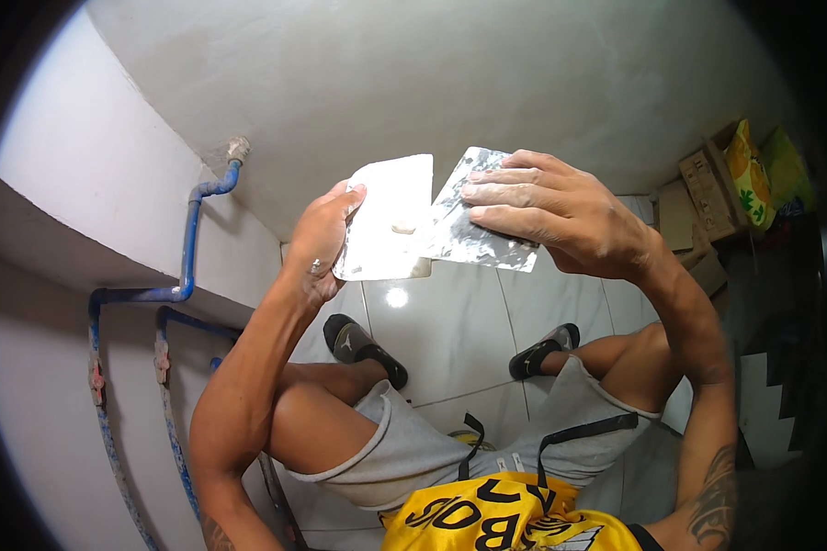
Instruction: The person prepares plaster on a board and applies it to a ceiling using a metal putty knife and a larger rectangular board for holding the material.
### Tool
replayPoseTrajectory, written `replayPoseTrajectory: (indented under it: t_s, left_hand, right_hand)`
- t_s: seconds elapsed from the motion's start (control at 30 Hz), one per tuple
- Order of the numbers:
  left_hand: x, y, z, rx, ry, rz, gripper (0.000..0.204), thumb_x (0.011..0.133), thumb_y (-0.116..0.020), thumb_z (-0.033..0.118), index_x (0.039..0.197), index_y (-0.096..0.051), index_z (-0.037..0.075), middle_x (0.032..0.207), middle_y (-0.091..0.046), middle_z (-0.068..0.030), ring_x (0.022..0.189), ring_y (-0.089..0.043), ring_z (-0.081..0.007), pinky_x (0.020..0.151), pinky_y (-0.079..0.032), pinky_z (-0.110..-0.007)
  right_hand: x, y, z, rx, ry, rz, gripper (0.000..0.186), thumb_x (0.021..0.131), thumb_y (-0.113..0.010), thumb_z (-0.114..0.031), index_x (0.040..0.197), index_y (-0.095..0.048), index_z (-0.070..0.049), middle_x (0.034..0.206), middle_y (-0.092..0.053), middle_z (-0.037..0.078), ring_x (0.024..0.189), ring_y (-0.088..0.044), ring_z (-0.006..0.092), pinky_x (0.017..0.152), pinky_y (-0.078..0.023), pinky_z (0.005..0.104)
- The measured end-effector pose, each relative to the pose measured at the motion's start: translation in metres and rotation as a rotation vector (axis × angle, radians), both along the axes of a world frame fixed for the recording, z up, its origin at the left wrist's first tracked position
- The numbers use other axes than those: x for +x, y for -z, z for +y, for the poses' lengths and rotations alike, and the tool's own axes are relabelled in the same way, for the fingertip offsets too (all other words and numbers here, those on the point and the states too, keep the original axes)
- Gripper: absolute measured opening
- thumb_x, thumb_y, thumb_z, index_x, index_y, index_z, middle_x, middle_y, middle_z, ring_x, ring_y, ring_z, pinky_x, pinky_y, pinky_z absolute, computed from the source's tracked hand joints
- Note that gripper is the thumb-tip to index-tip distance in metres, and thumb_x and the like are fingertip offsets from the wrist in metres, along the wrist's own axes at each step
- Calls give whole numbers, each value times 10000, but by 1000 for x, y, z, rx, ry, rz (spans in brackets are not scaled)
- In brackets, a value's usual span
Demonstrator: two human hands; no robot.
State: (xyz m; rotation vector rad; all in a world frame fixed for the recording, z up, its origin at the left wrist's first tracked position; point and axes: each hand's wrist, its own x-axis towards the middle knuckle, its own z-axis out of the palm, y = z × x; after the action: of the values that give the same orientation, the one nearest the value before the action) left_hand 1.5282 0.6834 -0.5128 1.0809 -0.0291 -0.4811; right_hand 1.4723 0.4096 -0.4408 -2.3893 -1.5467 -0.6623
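My left hand is closed on the left edge of a flat white plate, its thumb lying on the face. A small off-white lump of paste sits near the plate's right side. In my right hand is a flat grey putty blade, smeared with white paste, the fingers laid across its upper face. The blade's left edge meets or overlaps the plate's right edge; I cannot tell whether they touch. White residue marks the fingers of my right hand and my left wrist.
A grey plastered wall stands ahead. Blue pipes run along the left wall, with valves lower down. Cardboard boxes and a yellow bag are at the right. My legs are apart above the white tiled floor.
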Motion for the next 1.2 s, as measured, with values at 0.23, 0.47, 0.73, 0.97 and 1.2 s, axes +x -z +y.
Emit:
replayPoseTrajectory:
  t_s: [0.23,0.47,0.73,0.97,1.2]
  left_hand:
    - [12,-5,-15,-15,39,-63,332,1015,-406,127,1276,-478,-66,1118,-618,-162,933,-681,-200,745,-612,-309]
    - [37,-25,-46,-87,-203,-133,343,1021,-400,137,1298,-469,-54,1195,-602,-166,1036,-650,-231,840,-587,-367]
    - [48,-24,-74,-80,-165,-84,361,1024,-382,143,1311,-440,-68,1198,-591,-166,1074,-640,-257,883,-583,-395]
    - [56,-19,-80,21,46,-4,306,1004,-381,125,1235,-473,-53,1130,-599,-158,916,-678,-215,751,-618,-348]
    - [51,-25,-82,6,136,14,328,1007,-409,137,1256,-476,-66,1085,-631,-165,884,-706,-220,720,-636,-349]
  right_hand:
    - [20,-16,4,-86,-29,-39,385,872,-640,-36,1239,-617,-150,1169,-701,79,1173,-632,244,1072,-461,456]
    - [13,-32,-4,455,241,27,274,897,-595,50,1162,-632,-12,912,-706,137,728,-667,219,704,-559,361]
    - [1,-25,-34,484,367,14,240,917,-576,60,1144,-633,9,931,-707,157,772,-690,247,713,-573,340]
    - [7,-29,-57,159,228,-107,373,826,-645,61,1170,-644,-83,1104,-696,122,1042,-666,302,926,-554,402]
    - [8,-40,-66,6,190,-115,377,825,-663,34,1189,-624,-55,1133,-687,144,1096,-655,319,972,-529,455]
